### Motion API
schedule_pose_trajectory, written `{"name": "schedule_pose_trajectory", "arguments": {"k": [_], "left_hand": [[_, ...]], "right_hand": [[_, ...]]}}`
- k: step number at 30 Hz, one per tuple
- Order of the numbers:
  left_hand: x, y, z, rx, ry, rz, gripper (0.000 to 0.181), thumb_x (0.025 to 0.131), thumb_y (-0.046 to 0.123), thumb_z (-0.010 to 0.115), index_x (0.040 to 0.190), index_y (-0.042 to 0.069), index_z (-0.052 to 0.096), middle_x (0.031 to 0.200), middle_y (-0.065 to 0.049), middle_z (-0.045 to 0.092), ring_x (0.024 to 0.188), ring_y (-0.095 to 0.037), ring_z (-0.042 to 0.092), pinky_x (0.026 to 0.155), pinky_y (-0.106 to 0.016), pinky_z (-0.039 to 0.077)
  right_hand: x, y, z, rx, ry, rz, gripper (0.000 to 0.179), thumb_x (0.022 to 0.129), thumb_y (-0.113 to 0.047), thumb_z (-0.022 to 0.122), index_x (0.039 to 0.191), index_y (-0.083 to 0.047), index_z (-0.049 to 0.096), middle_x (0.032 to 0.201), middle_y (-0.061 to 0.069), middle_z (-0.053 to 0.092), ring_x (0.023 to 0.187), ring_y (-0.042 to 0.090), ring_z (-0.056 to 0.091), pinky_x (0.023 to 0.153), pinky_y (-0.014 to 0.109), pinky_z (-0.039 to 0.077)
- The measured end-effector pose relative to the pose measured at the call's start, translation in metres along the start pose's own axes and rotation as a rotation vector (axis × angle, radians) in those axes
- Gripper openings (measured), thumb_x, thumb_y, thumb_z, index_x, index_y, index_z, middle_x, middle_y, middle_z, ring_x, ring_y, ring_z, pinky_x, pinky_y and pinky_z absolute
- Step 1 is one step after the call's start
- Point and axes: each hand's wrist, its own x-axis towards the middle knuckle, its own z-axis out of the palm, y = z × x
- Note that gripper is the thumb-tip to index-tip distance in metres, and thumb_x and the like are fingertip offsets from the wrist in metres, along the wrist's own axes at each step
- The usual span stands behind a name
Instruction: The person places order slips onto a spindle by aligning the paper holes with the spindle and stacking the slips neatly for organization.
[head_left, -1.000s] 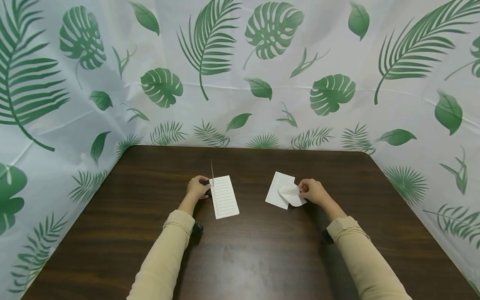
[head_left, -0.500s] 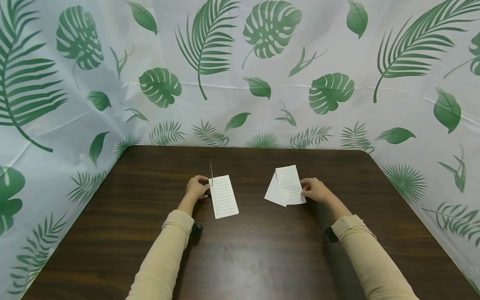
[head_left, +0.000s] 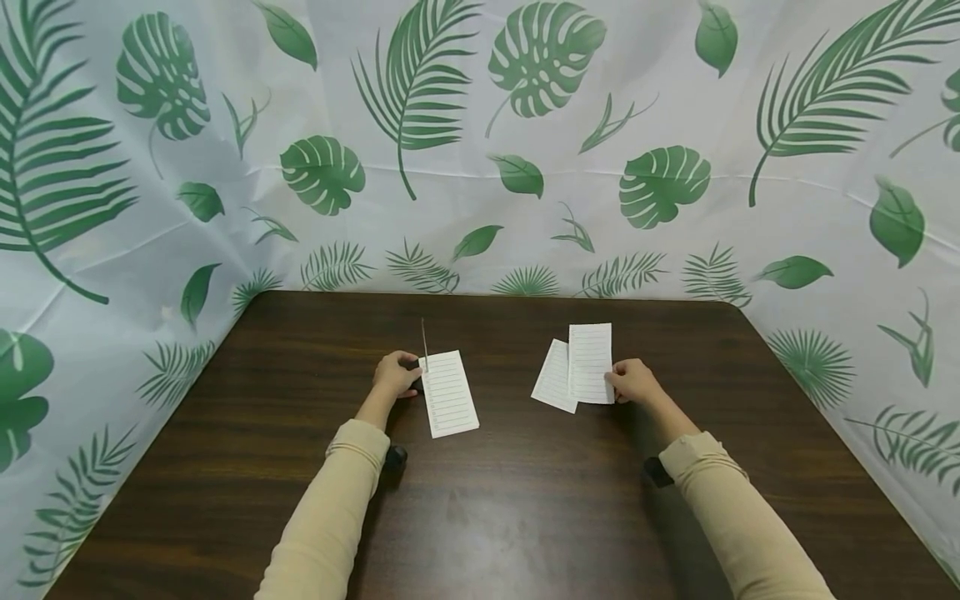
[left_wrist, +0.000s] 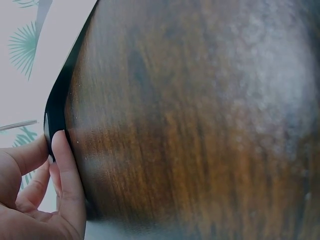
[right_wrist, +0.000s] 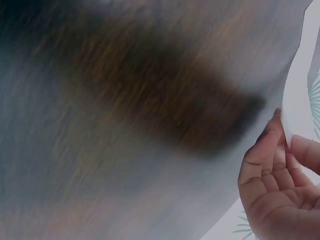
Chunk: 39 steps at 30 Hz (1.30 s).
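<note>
Sheet shifted right | right hand pinching its right edge | left hand pinching black strip at pad | table between

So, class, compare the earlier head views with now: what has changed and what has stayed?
The right hand kept hold of its sheet, which was curled with a blank side showing. Now it is flatter, lined side showing, and has moved slightly right and farther from the person. The left hand, the black strip it pinches and the lined pad look unmoved.

No readable text or numbers, small marks on the leftmost lined paper (too tiny to make out)
</note>
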Motion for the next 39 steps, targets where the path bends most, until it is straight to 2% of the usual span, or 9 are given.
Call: {"name": "schedule_pose_trajectory", "arguments": {"k": [3,7,10,13,18,24,31,34,39], "left_hand": [[0.001,0.000,0.000,-0.007,0.000,-0.010,0.032,0.091,0.006,0.060,0.122,0.003,0.057,0.118,-0.026,0.051,0.060,-0.014,0.053,0.050,-0.018,0.055],[0.001,-0.001,-0.001,-0.014,-0.007,-0.022,0.031,0.091,0.006,0.060,0.122,0.003,0.057,0.124,-0.026,0.049,0.060,-0.014,0.052,0.049,-0.018,0.055],[0.001,-0.002,-0.002,-0.016,-0.010,-0.027,0.031,0.091,0.006,0.060,0.122,0.003,0.056,0.126,-0.026,0.048,0.059,-0.013,0.052,0.049,-0.018,0.055],[0.001,0.000,-0.002,-0.023,-0.011,-0.027,0.032,0.091,0.006,0.060,0.123,0.003,0.056,0.127,-0.026,0.048,0.056,-0.012,0.051,0.050,-0.019,0.055],[0.002,0.000,-0.002,-0.028,-0.010,-0.031,0.032,0.091,0.006,0.060,0.123,0.003,0.057,0.129,-0.027,0.047,0.056,-0.012,0.051,0.051,-0.019,0.056],[0.004,0.000,-0.001,-0.040,-0.009,-0.041,0.032,0.091,0.006,0.061,0.122,0.004,0.057,0.130,-0.026,0.047,0.061,-0.015,0.053,0.051,-0.019,0.056],[0.004,0.000,-0.002,-0.031,-0.002,-0.046,0.030,0.091,0.007,0.060,0.121,0.005,0.058,0.127,-0.025,0.048,0.062,-0.015,0.052,0.048,-0.017,0.054],[0.004,0.000,-0.003,-0.024,0.001,-0.044,0.030,0.091,0.007,0.060,0.121,0.005,0.058,0.130,-0.025,0.047,0.059,-0.014,0.051,0.048,-0.017,0.053],[0.005,0.000,-0.002,-0.030,-0.001,-0.044,0.030,0.091,0.007,0.060,0.121,0.005,0.058,0.128,-0.026,0.048,0.059,-0.014,0.052,0.049,-0.018,0.055]], "right_hand": [[-0.006,-0.013,0.001,0.027,0.025,0.084,0.018,0.087,-0.014,0.061,0.083,0.003,0.062,0.069,0.013,0.057,0.057,0.019,0.056,0.049,0.031,0.056],[-0.031,-0.059,-0.001,0.032,0.062,0.236,0.016,0.083,-0.007,0.057,0.088,0.008,0.058,0.071,0.013,0.054,0.058,0.018,0.055,0.050,0.031,0.056],[-0.052,-0.099,-0.002,0.024,0.070,0.367,0.021,0.084,-0.005,0.048,0.093,0.013,0.056,0.071,0.012,0.052,0.058,0.017,0.054,0.050,0.029,0.055],[-0.064,-0.116,-0.004,0.068,0.063,0.413,0.028,0.087,-0.005,0.044,0.100,0.017,0.054,0.070,0.010,0.051,0.058,0.016,0.054,0.049,0.025,0.053],[-0.067,-0.118,-0.005,0.136,0.044,0.441,0.031,0.089,-0.003,0.047,0.109,0.021,0.052,0.064,0.005,0.052,0.054,0.013,0.051,0.048,0.022,0.052],[-0.066,-0.110,-0.010,0.356,-0.010,0.514,0.017,0.088,0.000,0.053,0.100,0.013,0.051,0.056,-0.001,0.054,0.050,0.010,0.055,0.050,0.020,0.053],[-0.065,-0.109,-0.015,0.383,-0.106,0.563,0.020,0.095,-0.008,0.046,0.106,0.008,0.049,0.062,-0.001,0.055,0.053,0.007,0.055,0.054,0.018,0.052],[-0.064,-0.107,-0.014,0.382,-0.096,0.542,0.023,0.095,-0.007,0.044,0.108,0.011,0.048,0.062,-0.002,0.055,0.053,0.007,0.055,0.054,0.018,0.052],[-0.066,-0.107,-0.011,0.353,-0.060,0.421,0.025,0.092,0.001,0.048,0.108,0.019,0.048,0.059,-0.004,0.055,0.053,0.006,0.054,0.053,0.019,0.054]]}}
